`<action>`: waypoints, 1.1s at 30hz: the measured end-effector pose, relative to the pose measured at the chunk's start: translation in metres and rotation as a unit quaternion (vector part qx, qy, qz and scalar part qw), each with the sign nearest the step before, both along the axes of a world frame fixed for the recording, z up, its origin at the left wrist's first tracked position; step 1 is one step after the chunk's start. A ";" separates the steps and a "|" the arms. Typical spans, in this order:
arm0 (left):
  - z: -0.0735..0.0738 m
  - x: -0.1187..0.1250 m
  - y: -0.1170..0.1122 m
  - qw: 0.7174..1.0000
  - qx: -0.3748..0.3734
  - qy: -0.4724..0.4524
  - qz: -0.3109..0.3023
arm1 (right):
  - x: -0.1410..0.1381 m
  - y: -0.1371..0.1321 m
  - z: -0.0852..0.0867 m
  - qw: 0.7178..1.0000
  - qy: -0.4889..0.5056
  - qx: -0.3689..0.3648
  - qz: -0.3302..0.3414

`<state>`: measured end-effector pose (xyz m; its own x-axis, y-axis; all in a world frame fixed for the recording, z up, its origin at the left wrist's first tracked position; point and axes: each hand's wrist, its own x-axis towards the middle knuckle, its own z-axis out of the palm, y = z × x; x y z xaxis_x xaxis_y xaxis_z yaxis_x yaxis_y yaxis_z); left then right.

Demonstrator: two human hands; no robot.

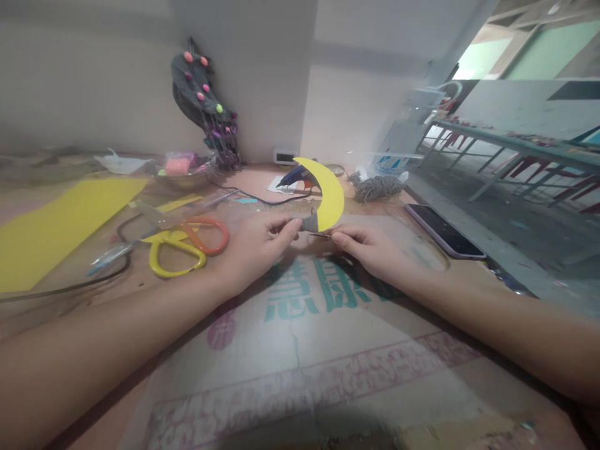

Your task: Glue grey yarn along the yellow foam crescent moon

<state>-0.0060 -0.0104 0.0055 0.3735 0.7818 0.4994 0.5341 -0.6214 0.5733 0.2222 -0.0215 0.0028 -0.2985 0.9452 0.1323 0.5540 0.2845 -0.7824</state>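
Note:
A yellow crescent [332, 197] stands up between my hands, its lower tip wrapped in grey yarn [310, 222]. My left hand [260, 247] pinches that wrapped tip between thumb and fingers. Close to the crescent's lower edge, my right hand [368, 249] is closed, thumb against forefinger, on a thin strand of yarn [321, 234] that leads to the wrapped part. Behind the crescent lies a dark blue glue gun [295, 176], partly hidden by it. A loose bundle of grey yarn [377, 187] sits beyond my right hand.
Scissors with a yellow and an orange handle [178, 274] lie left of my left hand, near a yellow sheet [70, 225] and a black cord. A phone [445, 231] rests at the right edge. A grey crescent decoration with colored balls [190, 87] leans against the wall.

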 end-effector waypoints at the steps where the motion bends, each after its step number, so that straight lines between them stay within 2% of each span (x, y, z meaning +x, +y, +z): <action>1: 0.000 0.000 0.000 1.000 0.000 0.000 0.000 | -0.001 -0.001 0.001 1.000 0.006 -0.006 -0.002; 9: -0.002 0.000 0.001 1.000 0.004 0.007 -0.007 | -0.005 -0.005 0.009 0.999 0.013 -0.026 -0.022; 20: -0.003 -0.001 0.000 1.000 -0.003 0.012 -0.016 | -0.005 -0.007 0.008 0.997 0.028 -0.060 -0.039; 24: -0.003 0.000 0.000 1.000 -0.009 0.016 -0.012 | -0.003 -0.003 0.006 0.999 0.006 -0.020 -0.024; 28: -0.001 0.000 0.001 1.000 -0.016 0.006 -0.005 | -0.001 0.001 -0.002 0.999 -0.002 0.036 0.032; 30: 0.000 0.000 0.001 0.999 -0.036 -0.007 0.002 | 0.000 0.002 -0.006 0.997 -0.004 0.051 0.052; 33: 0.001 0.001 0.003 0.996 -0.082 -0.040 0.018 | -0.001 -0.001 -0.006 0.998 0.003 0.041 0.048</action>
